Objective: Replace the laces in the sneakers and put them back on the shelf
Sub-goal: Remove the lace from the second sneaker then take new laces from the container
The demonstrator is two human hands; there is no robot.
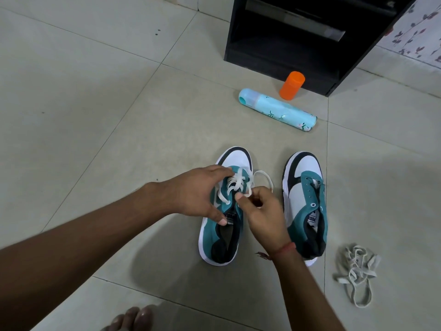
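Two teal, white and black sneakers stand side by side on the tiled floor. The left sneaker [223, 240] has a white lace [235, 183] threaded partway up its eyelets. My left hand [195, 194] holds that shoe's left side, thumb on the tongue and fingertips at the lace. My right hand [261, 215] pinches a strand of the lace, and a loop of it arcs out to the right [265, 176]. The right sneaker [304, 199] has no lace and its eyelets are bare. A loose tangle of white laces [356, 271] lies on the floor to its right.
A black shelf unit [307, 41] stands at the back right. In front of it lie a light blue spray can [278, 113] on its side and an orange cap [292, 85]. My bare toes [132, 318] show at the bottom edge. A floral wall [417, 32] is far right.
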